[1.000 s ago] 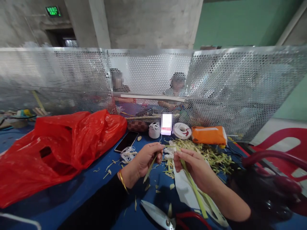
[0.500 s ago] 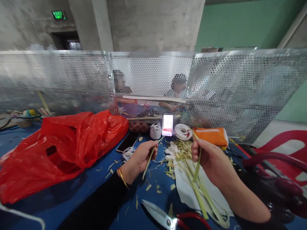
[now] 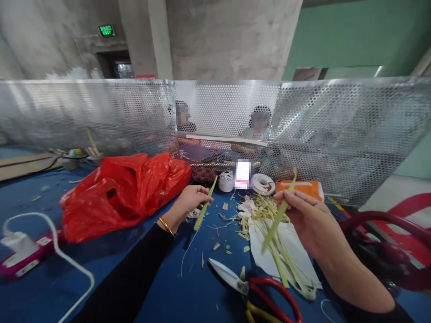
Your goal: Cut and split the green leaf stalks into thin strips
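Note:
Over the blue table, my left hand (image 3: 192,200) pinches a narrow green leaf strip (image 3: 201,218), which slants from upper right to lower left. A thin white thread hangs down below it. My right hand (image 3: 299,208) holds a second flat green strip (image 3: 274,229) between thumb and fingers, its curled tip pointing up. Beneath the right hand, longer pale green strips (image 3: 281,255) lie on a white sheet (image 3: 257,237). Closer to me rest scissors (image 3: 244,285) with red handles, their blades apart.
Left stands a crumpled red plastic bag (image 3: 134,193), near a purple power strip (image 3: 30,258) with a white cable. At the back are a white string ball (image 3: 226,181), a lit phone screen (image 3: 243,172), a white spool (image 3: 263,184) and an orange pack (image 3: 313,189). A perforated metal screen (image 3: 225,107) separates two people.
My view has turned left, showing the power strip. Both strips now show their broad faces. My left hand sits slightly higher, and the right-hand strip slants more.

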`<state>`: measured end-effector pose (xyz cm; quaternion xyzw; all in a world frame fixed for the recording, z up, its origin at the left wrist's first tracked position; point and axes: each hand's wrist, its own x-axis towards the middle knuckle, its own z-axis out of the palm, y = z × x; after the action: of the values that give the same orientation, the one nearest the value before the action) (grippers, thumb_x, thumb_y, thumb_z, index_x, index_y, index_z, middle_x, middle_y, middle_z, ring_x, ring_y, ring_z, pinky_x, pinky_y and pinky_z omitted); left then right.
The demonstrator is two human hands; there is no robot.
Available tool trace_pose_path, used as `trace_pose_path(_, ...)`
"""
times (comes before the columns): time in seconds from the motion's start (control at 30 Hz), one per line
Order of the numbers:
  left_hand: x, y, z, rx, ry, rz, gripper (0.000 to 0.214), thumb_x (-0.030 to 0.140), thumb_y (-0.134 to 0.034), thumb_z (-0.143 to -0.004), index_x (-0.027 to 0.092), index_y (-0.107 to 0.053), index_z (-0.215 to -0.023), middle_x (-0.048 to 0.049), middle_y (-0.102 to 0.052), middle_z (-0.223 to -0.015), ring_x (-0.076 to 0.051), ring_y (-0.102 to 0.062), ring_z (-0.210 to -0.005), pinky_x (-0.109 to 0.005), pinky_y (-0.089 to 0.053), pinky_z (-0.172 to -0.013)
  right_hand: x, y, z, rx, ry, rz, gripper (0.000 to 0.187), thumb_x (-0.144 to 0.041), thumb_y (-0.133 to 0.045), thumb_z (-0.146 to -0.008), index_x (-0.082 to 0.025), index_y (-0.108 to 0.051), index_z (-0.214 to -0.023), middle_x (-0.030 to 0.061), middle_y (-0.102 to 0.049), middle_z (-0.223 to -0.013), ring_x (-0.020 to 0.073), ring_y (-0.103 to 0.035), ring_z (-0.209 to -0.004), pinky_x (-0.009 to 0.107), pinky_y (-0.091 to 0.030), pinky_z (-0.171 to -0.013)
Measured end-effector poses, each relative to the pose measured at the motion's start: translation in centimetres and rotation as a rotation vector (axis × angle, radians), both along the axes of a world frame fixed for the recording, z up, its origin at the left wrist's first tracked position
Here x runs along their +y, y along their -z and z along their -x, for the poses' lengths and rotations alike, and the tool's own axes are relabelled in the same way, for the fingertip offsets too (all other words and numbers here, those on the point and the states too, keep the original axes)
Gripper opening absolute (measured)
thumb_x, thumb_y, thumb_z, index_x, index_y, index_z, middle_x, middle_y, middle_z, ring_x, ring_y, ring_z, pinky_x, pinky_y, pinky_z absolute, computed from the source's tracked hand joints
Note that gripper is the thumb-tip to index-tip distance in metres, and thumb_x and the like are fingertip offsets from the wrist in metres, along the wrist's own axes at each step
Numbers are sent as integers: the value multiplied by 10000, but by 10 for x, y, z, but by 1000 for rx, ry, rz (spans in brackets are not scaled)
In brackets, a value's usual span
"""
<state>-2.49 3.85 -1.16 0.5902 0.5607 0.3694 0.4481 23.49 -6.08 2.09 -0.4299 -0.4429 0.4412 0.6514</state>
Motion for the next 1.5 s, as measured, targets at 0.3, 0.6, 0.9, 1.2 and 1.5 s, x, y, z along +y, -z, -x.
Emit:
trace_pose_path(0.3,-22,13,54,448,-229,-279,144,119,-584,-680,188,-689,-750,-41,-714,-778,-192,-622,-787,-270,-406,-702,-53,23,23,-69,-156,235,315,-442,-808,-602,-148,-740,-694,25,-613,-660,119,-480,-627,206,-416,-591)
trace_pose_path(0.6,-95,4,-2,419,-60,-431,273,251,-539,-803,205,-698,-1021,-70,-674,-1123,-218,-583,-1042,-281,-394,-901,-95,60,35,76,-131,376,377,-468,-830,-561,-134,-733,-708,-8,-569,-545,99,-492,-550,198,-423,-557)
trace_pose_path(0.9,-160,53,-61,-345,449,102,164,296,-634,-683,132,-636,-671,7,-632,-584,-120,-562,-529,-227,-434,-548,-91,89,48,-110,-9,208,366,-446,-775,-645,-150,-618,-498,18,-607,-590,158,-563,-676,242,-445,-663)
trace_pose_path(1.2,-166,53,-62,-406,405,320,148,300,-591,-703,171,-538,-652,55,-520,-498,-61,-438,-346,-190,-324,-378,-85,81,21,132,94,190,289,-388,-806,-615,-172,-633,-698,-28,-576,-583,92,-503,-535,188,-429,-516)
trace_pose_path(1.5,-155,49,-56,-633,134,521,263,402,-594,-787,164,-496,-735,81,-432,-534,-15,-278,-354,-180,-110,-385,-65,89,-31,-963,391,190,257,-423,-544,-780,-185,-639,-797,37,-641,-702,189,-609,-639,292,-449,-603)
